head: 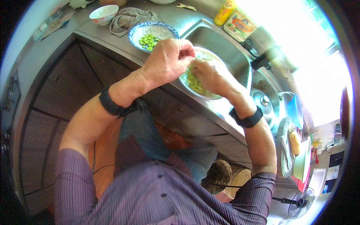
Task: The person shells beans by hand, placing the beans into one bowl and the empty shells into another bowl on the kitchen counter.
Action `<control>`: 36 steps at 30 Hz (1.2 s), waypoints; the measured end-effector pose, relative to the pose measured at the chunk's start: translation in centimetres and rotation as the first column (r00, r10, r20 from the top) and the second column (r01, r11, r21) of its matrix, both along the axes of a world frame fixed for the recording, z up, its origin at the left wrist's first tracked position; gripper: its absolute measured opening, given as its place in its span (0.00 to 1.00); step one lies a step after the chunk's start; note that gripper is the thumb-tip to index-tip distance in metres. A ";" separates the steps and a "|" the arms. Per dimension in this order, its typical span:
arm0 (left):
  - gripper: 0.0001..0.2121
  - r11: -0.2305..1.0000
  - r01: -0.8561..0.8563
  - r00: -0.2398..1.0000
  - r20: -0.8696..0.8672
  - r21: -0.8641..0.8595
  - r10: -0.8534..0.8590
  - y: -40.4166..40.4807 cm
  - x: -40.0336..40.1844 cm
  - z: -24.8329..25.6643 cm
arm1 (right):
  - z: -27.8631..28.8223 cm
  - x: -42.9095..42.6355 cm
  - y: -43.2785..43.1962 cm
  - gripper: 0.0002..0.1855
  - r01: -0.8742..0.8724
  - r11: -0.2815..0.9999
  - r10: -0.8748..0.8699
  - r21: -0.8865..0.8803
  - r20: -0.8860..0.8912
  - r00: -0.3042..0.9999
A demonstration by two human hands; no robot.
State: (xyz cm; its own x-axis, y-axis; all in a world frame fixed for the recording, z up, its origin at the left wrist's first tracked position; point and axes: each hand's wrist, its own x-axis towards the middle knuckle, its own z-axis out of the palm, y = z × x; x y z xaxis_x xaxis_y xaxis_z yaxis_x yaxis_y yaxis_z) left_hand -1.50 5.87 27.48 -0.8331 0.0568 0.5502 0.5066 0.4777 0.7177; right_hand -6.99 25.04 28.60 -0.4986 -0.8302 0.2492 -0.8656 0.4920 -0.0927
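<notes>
My left hand (pixel 170 60) is raised between two bowls, its thumb and fingertips pinched together. My right hand (pixel 213 74) meets it at the fingertips, over a round bowl (pixel 220 59) that holds green pods or beans (pixel 194 83). Whatever lies between the fingertips is too small or hidden to tell. Left of the hands stands a blue-and-white patterned bowl (pixel 135 28) with shelled green beans (pixel 148 42) in it; my left hand is just beside its lower right rim. Both wrists wear black bands.
A steel sink (pixel 213 36) lies behind the round bowl. A grey cloth (pixel 135 18) and a floral bowl (pixel 104 14) are at the back left. A yellow bottle (pixel 225 12) and a printed package (pixel 240 25) stand behind the sink. A lidded pot (pixel 263 102) is at the right.
</notes>
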 end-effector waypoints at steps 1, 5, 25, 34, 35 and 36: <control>0.04 1.000 0.000 1.000 -0.002 -0.002 0.000 0.0 0.1 0.1 | 0.2 0.1 0.1 0.12 0.000 1.000 0.000 -0.002 -0.002 1.000; 0.05 1.000 -0.007 1.000 -0.004 -0.023 0.007 0.3 0.2 0.5 | 1.2 0.5 0.5 0.10 0.014 0.994 -0.009 -0.106 0.043 0.999; 0.05 1.000 0.013 0.998 0.058 -0.024 -0.012 0.9 0.4 1.6 | 3.9 0.2 2.1 0.17 0.347 0.880 0.151 -0.325 0.883 0.445; 0.05 1.000 0.016 0.998 0.069 -0.018 -0.014 0.3 0.9 2.0 | 2.7 -1.1 2.4 0.36 0.494 0.747 0.564 -0.445 0.818 -0.115; 0.05 1.000 0.016 0.997 0.071 -0.022 -0.014 0.3 0.8 1.9 | 2.5 -1.3 2.6 0.38 0.481 0.742 0.586 -0.466 0.800 -0.129; 0.05 0.999 0.024 0.999 0.049 -0.022 -0.023 0.2 0.7 1.7 | 2.4 -1.5 2.7 0.41 0.468 0.736 0.609 -0.489 0.780 -0.142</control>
State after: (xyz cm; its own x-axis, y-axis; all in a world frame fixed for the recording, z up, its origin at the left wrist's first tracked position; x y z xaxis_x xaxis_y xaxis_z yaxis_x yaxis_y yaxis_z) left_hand -0.79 6.06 29.19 -0.8573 0.0882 0.5071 0.4822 0.4825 0.7312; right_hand -8.51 27.74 31.02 -0.5353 -0.8408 -0.0802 0.4342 -0.1924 -0.8800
